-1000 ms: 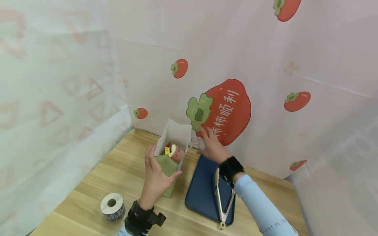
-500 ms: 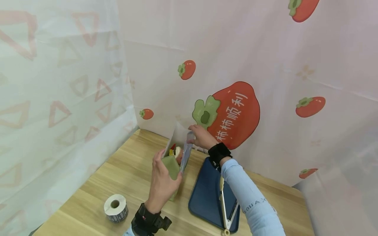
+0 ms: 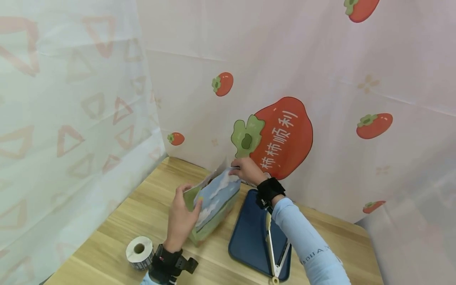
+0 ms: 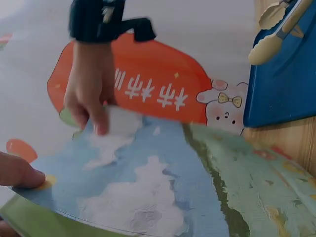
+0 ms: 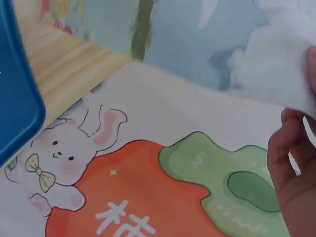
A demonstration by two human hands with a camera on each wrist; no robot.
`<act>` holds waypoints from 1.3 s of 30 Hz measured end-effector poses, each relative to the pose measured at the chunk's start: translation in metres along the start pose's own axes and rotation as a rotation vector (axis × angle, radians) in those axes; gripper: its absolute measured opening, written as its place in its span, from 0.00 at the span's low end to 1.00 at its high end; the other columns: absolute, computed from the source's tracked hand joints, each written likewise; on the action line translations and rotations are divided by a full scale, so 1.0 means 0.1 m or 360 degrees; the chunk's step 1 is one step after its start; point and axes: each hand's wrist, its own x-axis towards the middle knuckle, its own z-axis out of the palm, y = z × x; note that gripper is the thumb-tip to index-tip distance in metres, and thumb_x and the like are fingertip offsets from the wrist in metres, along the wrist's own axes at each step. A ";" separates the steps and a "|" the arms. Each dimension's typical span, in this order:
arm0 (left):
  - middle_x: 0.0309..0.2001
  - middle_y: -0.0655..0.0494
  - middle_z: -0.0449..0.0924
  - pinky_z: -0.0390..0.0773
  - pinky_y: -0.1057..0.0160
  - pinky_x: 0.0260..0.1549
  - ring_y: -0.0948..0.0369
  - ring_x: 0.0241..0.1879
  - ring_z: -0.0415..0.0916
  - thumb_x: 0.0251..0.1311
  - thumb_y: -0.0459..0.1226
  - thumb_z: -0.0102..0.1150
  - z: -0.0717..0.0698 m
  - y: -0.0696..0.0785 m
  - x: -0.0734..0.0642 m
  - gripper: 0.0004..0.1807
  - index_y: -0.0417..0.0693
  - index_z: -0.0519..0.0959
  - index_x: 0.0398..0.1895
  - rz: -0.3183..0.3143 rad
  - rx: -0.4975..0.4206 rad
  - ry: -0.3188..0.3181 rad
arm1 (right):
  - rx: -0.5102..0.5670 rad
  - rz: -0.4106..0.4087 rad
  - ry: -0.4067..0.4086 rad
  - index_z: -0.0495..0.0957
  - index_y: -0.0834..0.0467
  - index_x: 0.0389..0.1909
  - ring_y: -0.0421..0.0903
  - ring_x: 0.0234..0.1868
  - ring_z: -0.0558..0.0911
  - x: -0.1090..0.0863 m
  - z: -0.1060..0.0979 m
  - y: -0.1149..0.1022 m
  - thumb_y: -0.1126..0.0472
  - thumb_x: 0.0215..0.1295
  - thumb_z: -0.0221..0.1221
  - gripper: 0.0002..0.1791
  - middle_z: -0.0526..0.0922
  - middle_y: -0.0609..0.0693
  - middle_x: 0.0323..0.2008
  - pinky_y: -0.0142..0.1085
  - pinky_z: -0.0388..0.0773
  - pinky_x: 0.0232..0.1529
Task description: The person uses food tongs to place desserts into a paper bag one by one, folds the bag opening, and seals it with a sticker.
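Note:
A paper bag (image 3: 215, 198) printed with blue sky, white clouds and a green meadow leans over the table, its broad face turned up. My left hand (image 3: 181, 217) grips the near end of its mouth, fingers at the green side panel and thumb (image 4: 24, 173) on the printed face. At the mouth's far corner my right hand (image 3: 248, 171) pinches the paper edge between thumb and fingers. The right wrist view shows those right fingers (image 5: 291, 148) at the rim of the bag (image 5: 192, 44). What lies inside is almost wholly hidden by the raised face.
Right of the bag lies a dark blue tray (image 3: 242, 241) with tongs (image 3: 269, 241) on it, partly under the right forearm. A roll of labels (image 3: 139, 253) stands at the front left of the wooden table (image 3: 107, 241). A printed curtain (image 3: 185, 87) closes off the back.
The right hand has come to the bag's top edge and taken hold of it. The bag has turned so its printed face shows, covering the toy-like food seen inside before.

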 end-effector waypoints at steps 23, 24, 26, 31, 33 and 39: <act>0.30 0.44 0.87 0.82 0.57 0.26 0.62 0.14 0.74 0.55 0.32 0.70 -0.26 -0.25 0.14 0.15 0.42 0.85 0.47 -0.0021 0.0014 -0.0185 | 0.0338 -0.0014 0.0096 0.80 0.59 0.28 0.48 0.52 0.70 -0.35 0.15 0.07 0.67 0.58 0.68 0.05 0.75 0.55 0.52 0.40 0.69 0.51; 0.35 0.44 0.88 0.84 0.53 0.33 0.59 0.19 0.79 0.55 0.31 0.70 -0.26 -0.25 0.15 0.14 0.42 0.85 0.45 -0.0003 0.0015 -0.0170 | 0.0299 -0.0023 0.0112 0.77 0.59 0.29 0.51 0.57 0.68 -0.34 0.15 0.06 0.67 0.57 0.69 0.08 0.72 0.56 0.57 0.44 0.68 0.54; 0.38 0.44 0.88 0.84 0.47 0.43 0.52 0.30 0.86 0.53 0.29 0.71 -0.26 -0.27 0.17 0.12 0.41 0.86 0.42 0.0027 0.0009 -0.0143 | 0.0251 -0.0006 0.0097 0.72 0.60 0.35 0.55 0.64 0.66 -0.32 0.14 0.02 0.67 0.57 0.69 0.14 0.69 0.57 0.65 0.48 0.67 0.57; 0.33 0.47 0.89 0.85 0.53 0.36 0.53 0.29 0.86 0.50 0.27 0.72 -0.23 -0.30 0.18 0.09 0.42 0.88 0.36 0.0040 0.0000 -0.0105 | 0.0166 -0.0032 0.0039 0.69 0.61 0.55 0.54 0.58 0.75 -0.25 0.13 0.00 0.66 0.57 0.69 0.26 0.76 0.58 0.57 0.47 0.76 0.55; 0.31 0.48 0.89 0.84 0.61 0.32 0.55 0.28 0.86 0.50 0.28 0.72 -0.22 -0.30 0.20 0.08 0.43 0.88 0.34 0.0039 0.0009 -0.0081 | 0.0070 -0.0080 0.0035 0.75 0.61 0.54 0.50 0.50 0.77 -0.23 0.12 -0.01 0.65 0.57 0.70 0.24 0.78 0.56 0.47 0.42 0.77 0.52; 0.28 0.46 0.88 0.70 0.71 0.22 0.56 0.19 0.81 0.50 0.29 0.72 -0.24 -0.28 0.31 0.06 0.41 0.88 0.33 0.0067 -0.0004 -0.0006 | -0.0109 -0.0065 0.0052 0.71 0.58 0.21 0.42 0.30 0.62 -0.17 0.12 -0.14 0.65 0.59 0.68 0.14 0.64 0.50 0.27 0.34 0.61 0.35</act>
